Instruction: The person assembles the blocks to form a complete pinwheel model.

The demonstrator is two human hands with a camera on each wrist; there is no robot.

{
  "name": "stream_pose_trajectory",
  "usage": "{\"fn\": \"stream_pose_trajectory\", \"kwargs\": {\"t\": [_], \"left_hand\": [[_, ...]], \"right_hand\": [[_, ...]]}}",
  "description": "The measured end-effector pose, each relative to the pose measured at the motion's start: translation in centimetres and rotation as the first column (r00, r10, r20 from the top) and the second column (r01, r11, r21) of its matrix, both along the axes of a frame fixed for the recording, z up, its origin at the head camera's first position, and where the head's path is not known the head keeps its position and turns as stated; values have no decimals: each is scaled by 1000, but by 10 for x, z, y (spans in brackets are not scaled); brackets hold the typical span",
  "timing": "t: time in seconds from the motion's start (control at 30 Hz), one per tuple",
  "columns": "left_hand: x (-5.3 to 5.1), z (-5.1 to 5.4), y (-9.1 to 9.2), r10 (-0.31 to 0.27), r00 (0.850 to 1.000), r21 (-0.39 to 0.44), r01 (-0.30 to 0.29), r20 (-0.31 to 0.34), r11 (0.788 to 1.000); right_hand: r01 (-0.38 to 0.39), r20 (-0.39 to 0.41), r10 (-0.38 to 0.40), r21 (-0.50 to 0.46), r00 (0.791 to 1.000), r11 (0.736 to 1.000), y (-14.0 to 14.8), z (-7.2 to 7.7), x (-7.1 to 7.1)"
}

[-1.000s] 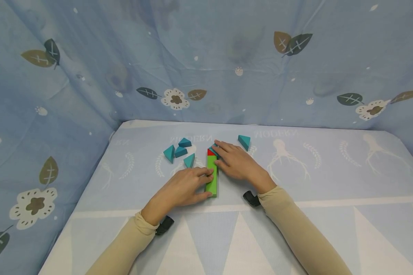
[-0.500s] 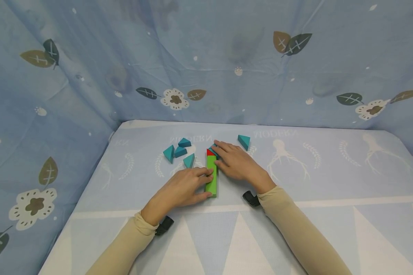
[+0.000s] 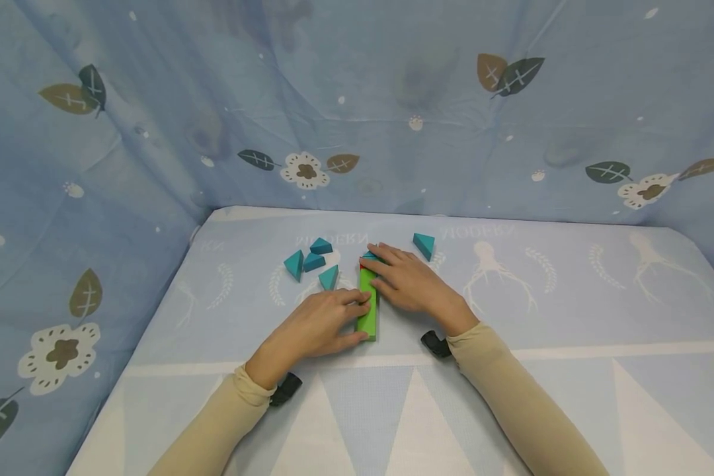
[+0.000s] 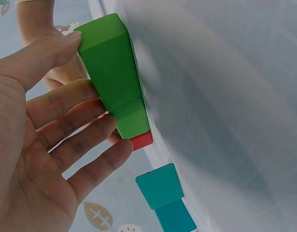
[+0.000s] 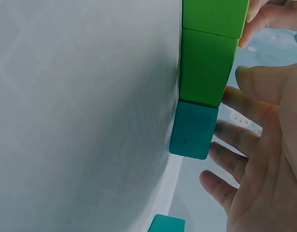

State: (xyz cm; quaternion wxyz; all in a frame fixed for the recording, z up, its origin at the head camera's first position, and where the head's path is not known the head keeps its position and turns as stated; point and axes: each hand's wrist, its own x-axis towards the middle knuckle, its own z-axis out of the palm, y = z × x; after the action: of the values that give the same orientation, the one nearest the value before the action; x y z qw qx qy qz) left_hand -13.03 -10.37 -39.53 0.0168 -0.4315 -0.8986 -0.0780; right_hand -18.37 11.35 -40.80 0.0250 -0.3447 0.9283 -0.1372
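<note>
A row of green blocks (image 3: 367, 317) runs away from the person in the head view, with a red piece (image 4: 142, 140) at its far end. Beside the red lies a teal block (image 5: 194, 129), mostly under the right fingers in the head view. The left hand (image 3: 319, 323) rests its fingertips along the row's left side, thumb at the near end (image 4: 103, 35). From the right, the right hand (image 3: 409, 279) touches the far part of the row with extended, spread fingers. Both hands have their fingers relaxed, not curled round a block.
Several loose teal triangular blocks (image 3: 294, 265) lie left of the row's far end. Another teal triangle (image 3: 424, 245) sits beyond the right hand. A patterned blue cloth (image 3: 393, 165) rises behind the table's far edge.
A finger of the right hand has shifted left over the red piece, covering most of it in the head view. The left hand and the loose blocks stay where they were.
</note>
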Motion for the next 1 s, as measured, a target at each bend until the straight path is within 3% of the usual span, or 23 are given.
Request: {"fn": "stream_pose_trajectory", "kwargs": {"t": [1.0], "left_hand": [[0,-1,0,7,1000,-1,-7,9,1000]], "right_hand": [[3,34,-3,-2,999,1000,3,0,-1]]}}
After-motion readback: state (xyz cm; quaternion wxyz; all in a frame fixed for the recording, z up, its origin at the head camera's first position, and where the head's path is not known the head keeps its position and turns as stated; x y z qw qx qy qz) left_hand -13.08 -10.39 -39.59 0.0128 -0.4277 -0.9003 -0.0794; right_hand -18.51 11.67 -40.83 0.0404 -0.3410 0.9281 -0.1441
